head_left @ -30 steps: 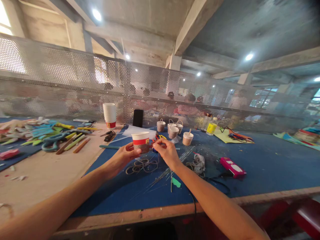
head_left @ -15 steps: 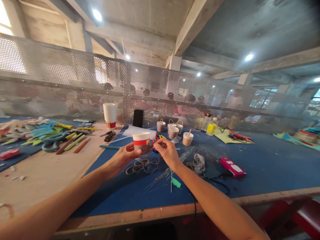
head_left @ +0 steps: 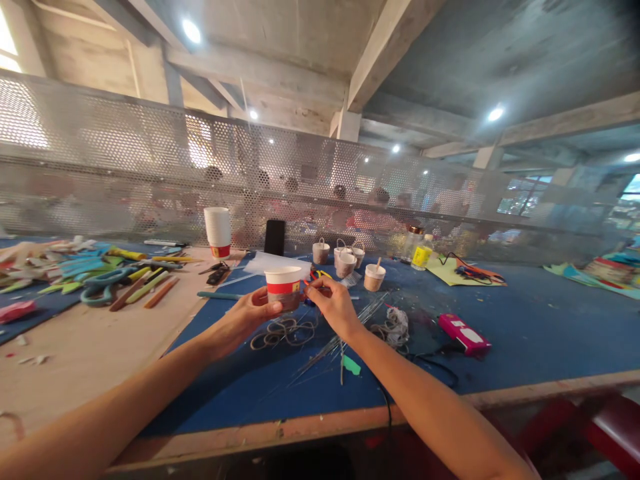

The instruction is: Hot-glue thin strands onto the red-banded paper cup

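Observation:
A white paper cup (head_left: 283,280) with a red band and a grey-brown lower part is held upright by my left hand (head_left: 256,312), its fingers around the lower side. Just right of the cup, my right hand (head_left: 333,303) has thumb and fingertips pinched together; what they hold, if anything, is too small to make out. Coiled grey cord (head_left: 283,333) lies on the blue mat below the cup. Thin wires (head_left: 327,350) are spread partly beneath my right hand. Behind it, red and yellow tool handles (head_left: 320,274) show in part.
Small brown-white cups with loop handles (head_left: 345,264) stand behind, near a cup with a stick (head_left: 375,277). Stacked paper cups (head_left: 217,232), a black phone (head_left: 275,237) and a yellow-labelled bottle (head_left: 423,253) line the back. Scissors (head_left: 103,287) lie left, a pink device (head_left: 465,335) right.
The view has shifted very slightly. My left hand keeps hold of the cup, and my right hand stays pinched beside it, its fingertips a touch nearer the cup.

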Demonstrator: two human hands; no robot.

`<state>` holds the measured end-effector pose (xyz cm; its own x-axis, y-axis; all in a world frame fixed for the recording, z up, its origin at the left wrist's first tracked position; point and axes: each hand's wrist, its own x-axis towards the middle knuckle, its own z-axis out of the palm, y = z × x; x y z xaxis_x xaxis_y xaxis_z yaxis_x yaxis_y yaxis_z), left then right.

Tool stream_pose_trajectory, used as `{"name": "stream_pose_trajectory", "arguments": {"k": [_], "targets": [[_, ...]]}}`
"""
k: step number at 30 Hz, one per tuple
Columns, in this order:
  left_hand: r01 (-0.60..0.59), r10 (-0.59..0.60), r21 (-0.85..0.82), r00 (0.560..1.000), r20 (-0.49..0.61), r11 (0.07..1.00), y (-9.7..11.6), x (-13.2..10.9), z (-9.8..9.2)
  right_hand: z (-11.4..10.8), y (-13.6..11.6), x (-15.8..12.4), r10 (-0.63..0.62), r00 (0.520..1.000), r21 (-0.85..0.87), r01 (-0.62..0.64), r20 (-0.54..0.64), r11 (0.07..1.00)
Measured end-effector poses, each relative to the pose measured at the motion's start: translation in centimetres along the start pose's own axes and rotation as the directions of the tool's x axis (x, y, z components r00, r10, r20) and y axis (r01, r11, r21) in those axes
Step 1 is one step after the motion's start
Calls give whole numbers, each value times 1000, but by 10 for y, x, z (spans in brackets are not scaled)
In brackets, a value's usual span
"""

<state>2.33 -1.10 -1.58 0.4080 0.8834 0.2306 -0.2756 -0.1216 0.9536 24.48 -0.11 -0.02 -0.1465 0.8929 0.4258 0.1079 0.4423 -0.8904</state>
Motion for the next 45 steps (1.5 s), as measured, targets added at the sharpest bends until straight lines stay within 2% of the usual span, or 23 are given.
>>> {"name": "stream_pose_trajectory", "arguments": {"k": [15,24,29,40,45], "targets": [[0,1,-25,999,44,1000,-8,2,-7,2,7,4,10,1000,39,-11,29,999],[18,-19,10,999,29,1000,0,-2,0,2,14,6,17,999,13,-18,36,1000],[27,-27,13,999,19,1000,-5,1,-3,2,18,8,30,999,29,-31,39,999],[56,-55,-13,997,58,998,-4,1,-3,3,13,6,144,988,124,-150,58,981],[63,-63,-2,997,48,998,-6,1,-7,2,12,6,146,986,174,-159,85,972]]}}
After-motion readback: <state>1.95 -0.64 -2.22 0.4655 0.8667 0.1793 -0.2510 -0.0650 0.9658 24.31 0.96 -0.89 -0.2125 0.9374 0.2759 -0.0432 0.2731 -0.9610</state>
